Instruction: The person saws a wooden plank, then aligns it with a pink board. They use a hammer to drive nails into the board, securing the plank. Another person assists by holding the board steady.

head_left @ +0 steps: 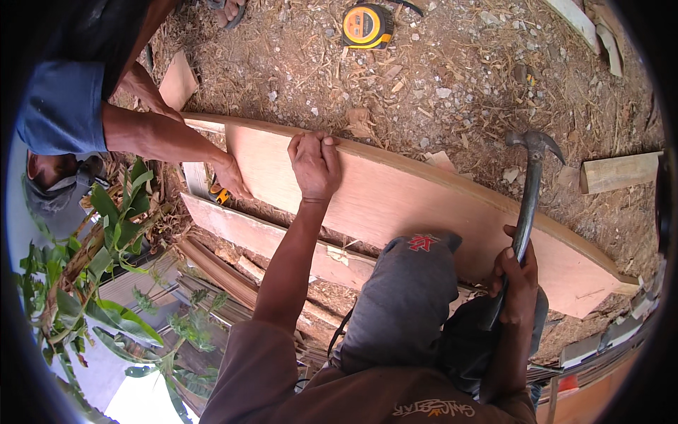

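Fingers of the left hand point(316, 166) are bent close together and clamped over the far edge of a long wooden panel point(395, 191), which slants across the ground from upper left to lower right (whether it lies flat or tilted, I cannot tell). On the right hand point(518, 283), the fingers are wrapped around the dark handle of a claw hammer point(530, 205), its head showing beyond that same edge. A knee in grey cloth point(417, 283), marked with a red emblem, overlaps the panel's near side. Toward the panel's left end, a co-worker's hand point(230, 177) rests on the wood, its arm coming from a blue sleeve point(63, 106). Just beside the panel, on the near side, runs a narrower plank point(275, 237). Farther out, a yellow-and-black tape measure point(366, 27) sits on littered dirt point(438, 78), a wood offcut point(621, 172) lies at the right, and green plants point(127, 219) stand at the left.
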Tool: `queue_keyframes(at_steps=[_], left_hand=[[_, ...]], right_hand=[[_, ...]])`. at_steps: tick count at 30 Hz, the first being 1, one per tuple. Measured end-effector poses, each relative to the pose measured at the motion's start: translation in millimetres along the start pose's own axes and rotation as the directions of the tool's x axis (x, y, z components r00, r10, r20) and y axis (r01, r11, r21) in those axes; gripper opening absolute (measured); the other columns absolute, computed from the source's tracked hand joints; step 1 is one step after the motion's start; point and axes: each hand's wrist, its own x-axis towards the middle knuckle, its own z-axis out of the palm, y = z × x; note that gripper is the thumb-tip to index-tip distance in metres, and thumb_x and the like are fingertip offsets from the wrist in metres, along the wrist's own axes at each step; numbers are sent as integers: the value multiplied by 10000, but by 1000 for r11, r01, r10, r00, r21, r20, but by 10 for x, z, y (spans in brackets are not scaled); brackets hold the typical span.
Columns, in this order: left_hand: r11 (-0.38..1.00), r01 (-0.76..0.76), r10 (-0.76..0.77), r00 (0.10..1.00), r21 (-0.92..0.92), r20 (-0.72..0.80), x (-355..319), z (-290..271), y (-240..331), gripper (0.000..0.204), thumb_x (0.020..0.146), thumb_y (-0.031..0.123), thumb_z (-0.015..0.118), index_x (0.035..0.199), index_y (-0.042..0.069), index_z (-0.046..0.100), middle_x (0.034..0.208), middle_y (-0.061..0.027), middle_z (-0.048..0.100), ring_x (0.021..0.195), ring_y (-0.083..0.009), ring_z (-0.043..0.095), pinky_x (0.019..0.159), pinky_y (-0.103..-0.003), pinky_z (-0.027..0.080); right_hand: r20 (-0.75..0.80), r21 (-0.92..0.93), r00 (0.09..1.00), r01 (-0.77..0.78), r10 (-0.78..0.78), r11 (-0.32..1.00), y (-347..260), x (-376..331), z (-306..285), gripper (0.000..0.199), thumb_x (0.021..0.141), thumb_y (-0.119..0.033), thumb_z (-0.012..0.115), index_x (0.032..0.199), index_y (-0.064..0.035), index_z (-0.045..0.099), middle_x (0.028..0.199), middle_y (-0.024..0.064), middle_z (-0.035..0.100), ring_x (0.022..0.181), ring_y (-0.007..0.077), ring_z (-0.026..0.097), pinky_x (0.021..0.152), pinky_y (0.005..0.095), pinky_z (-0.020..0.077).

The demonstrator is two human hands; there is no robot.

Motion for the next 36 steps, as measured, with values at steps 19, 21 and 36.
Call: queue_keyframes(at_steps=[19, 21, 36], left_hand=[[996, 75, -79, 990, 37, 120, 57, -100, 3, 178, 946, 188, 563, 1062, 64, 615, 1057, -115, 670, 1103, -299, 595, 1128, -493, 332], [995, 82, -89, 986, 51, 138, 58, -89, -11, 189, 936, 200, 570, 1062, 66, 616, 1066, -115, 664, 1117, -295, 588, 1140, -492, 326], [994, 112, -109, 980, -11, 169, 45, -61, -65, 118, 892, 180, 586, 987, 112, 600, 952, -61, 647, 1014, -281, 604, 1119, -513, 329]], right_hand=[[-58, -388, 990, 94, -126, 917, -515, 216, 274, 359, 1009, -209, 612, 1322, -58, 525, 657, -46, 449, 472, 37, 409, 421, 214, 336], [-84, -361, 986, 105, -144, 927, -644, 189, 392, 360, 993, -200, 613, 1313, -59, 525, 653, -32, 466, 478, 48, 427, 428, 224, 349], [10, -422, 998, 65, -67, 904, -945, 482, 1169, 389, 975, -178, 644, 1320, -32, 544, 699, -19, 495, 507, 53, 458, 437, 222, 382]])
